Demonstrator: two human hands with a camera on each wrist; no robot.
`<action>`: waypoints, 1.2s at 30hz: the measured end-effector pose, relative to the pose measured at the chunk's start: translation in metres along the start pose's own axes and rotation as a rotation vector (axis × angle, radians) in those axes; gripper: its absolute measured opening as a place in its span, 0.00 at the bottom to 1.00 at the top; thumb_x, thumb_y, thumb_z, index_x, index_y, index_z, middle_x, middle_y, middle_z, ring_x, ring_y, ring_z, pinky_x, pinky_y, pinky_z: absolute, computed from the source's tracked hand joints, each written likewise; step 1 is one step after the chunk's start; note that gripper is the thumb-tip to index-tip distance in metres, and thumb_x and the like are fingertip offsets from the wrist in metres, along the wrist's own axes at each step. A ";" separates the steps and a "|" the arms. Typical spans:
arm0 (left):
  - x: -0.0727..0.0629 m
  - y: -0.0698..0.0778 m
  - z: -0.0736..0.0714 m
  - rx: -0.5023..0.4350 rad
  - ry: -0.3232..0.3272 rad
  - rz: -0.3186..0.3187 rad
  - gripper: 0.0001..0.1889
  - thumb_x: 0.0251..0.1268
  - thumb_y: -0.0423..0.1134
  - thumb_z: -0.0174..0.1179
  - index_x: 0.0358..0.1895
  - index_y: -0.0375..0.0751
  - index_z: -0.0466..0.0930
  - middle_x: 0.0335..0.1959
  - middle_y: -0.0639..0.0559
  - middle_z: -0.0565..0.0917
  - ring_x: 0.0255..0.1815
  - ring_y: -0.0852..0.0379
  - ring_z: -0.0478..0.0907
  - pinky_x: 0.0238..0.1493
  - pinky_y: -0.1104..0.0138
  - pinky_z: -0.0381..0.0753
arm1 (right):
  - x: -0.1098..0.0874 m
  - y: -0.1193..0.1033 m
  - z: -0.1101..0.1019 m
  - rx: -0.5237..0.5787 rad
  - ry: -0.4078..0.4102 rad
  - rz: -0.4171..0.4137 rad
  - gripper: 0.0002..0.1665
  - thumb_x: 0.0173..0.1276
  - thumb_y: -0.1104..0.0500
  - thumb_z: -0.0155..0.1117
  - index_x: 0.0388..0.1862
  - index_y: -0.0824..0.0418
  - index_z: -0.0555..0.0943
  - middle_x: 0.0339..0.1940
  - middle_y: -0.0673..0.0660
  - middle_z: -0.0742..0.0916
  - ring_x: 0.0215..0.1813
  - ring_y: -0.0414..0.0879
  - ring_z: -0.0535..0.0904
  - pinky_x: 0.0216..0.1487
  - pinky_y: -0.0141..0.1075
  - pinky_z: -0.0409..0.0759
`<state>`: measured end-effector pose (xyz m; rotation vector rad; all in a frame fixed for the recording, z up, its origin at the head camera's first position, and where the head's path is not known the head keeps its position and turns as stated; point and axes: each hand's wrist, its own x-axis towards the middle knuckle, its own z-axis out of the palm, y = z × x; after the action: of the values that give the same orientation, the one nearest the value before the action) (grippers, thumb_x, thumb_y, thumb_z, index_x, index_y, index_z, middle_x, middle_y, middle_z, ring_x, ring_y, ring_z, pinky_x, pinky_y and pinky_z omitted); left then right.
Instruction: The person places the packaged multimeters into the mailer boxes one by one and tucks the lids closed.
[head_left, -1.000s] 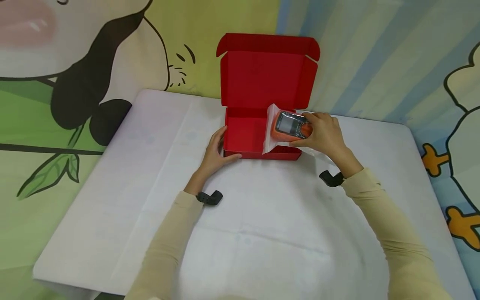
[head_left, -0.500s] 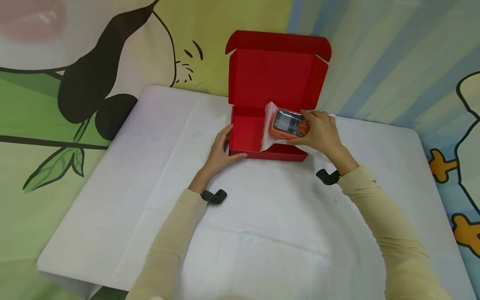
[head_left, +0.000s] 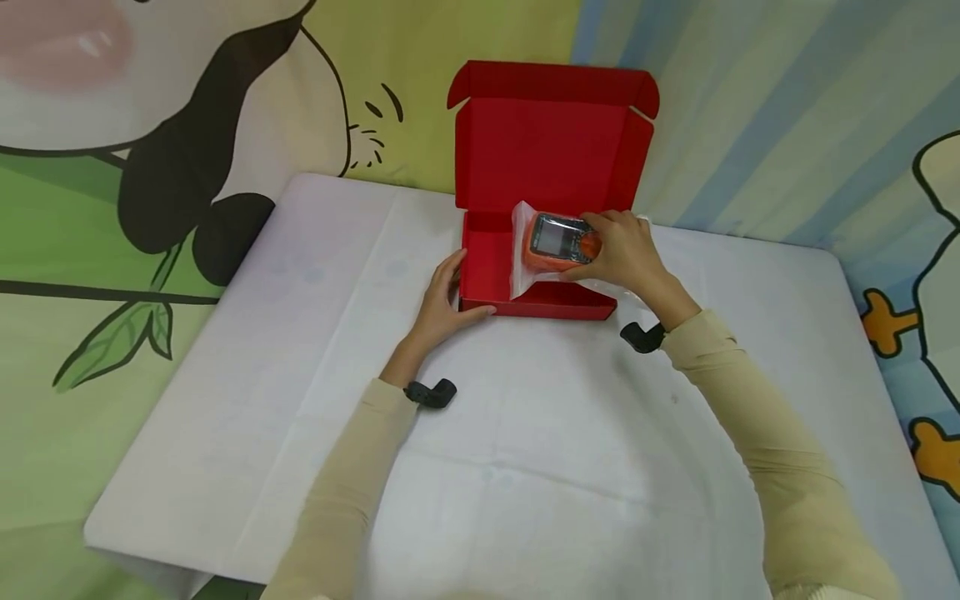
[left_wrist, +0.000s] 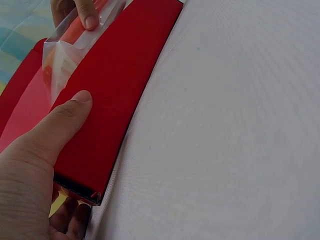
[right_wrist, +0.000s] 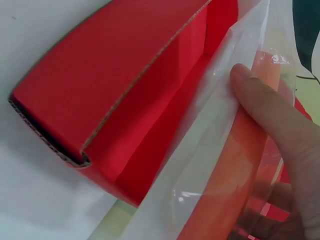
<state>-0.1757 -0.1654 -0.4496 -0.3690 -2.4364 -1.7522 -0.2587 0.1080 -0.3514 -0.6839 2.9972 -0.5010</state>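
A red cardboard box (head_left: 553, 158) stands on the table with its lid raised at the back. My left hand (head_left: 435, 315) grips its front left corner; the thumb (left_wrist: 75, 107) lies on the front wall, and the other fingers reach round the left side. My right hand (head_left: 626, 254) holds an orange multimeter (head_left: 558, 238) with a grey screen and a dial, inside a clear plastic bag (head_left: 519, 250). The multimeter is tilted above the right part of the box. In the right wrist view the thumb presses the bagged orange side (right_wrist: 235, 150), with fingers on the far side.
A white cloth covers the table (head_left: 525, 467). Right behind its far edge hangs a cartoon-printed backdrop (head_left: 742, 108), close to the raised lid. A small black device is strapped at each wrist.
My right hand has moved slightly left with the bagged multimeter, further over the box. The left hand keeps its grip on the corner. The head view has shifted a little.
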 end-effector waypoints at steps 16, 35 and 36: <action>0.004 -0.008 0.003 0.002 -0.007 -0.016 0.49 0.52 0.29 0.72 0.75 0.33 0.51 0.75 0.40 0.55 0.70 0.45 0.61 0.69 0.53 0.67 | 0.010 -0.008 0.011 -0.007 -0.024 0.010 0.55 0.44 0.43 0.82 0.68 0.65 0.71 0.61 0.68 0.77 0.62 0.62 0.67 0.62 0.56 0.63; 0.009 -0.040 0.004 0.036 0.015 -0.021 0.52 0.51 0.44 0.76 0.77 0.48 0.51 0.76 0.52 0.56 0.72 0.54 0.59 0.70 0.58 0.67 | 0.026 -0.028 0.028 0.001 -0.065 -0.022 0.55 0.46 0.40 0.80 0.69 0.64 0.70 0.58 0.64 0.78 0.59 0.57 0.68 0.58 0.52 0.69; 0.009 -0.040 0.004 0.040 0.017 -0.022 0.52 0.50 0.44 0.76 0.77 0.49 0.51 0.76 0.52 0.55 0.72 0.54 0.59 0.70 0.59 0.67 | 0.027 -0.030 0.029 0.006 -0.070 -0.023 0.55 0.46 0.40 0.80 0.69 0.64 0.69 0.59 0.63 0.78 0.59 0.57 0.68 0.58 0.52 0.69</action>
<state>-0.1947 -0.1727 -0.4857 -0.3238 -2.4694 -1.7044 -0.2676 0.0625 -0.3681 -0.7202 2.9250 -0.4765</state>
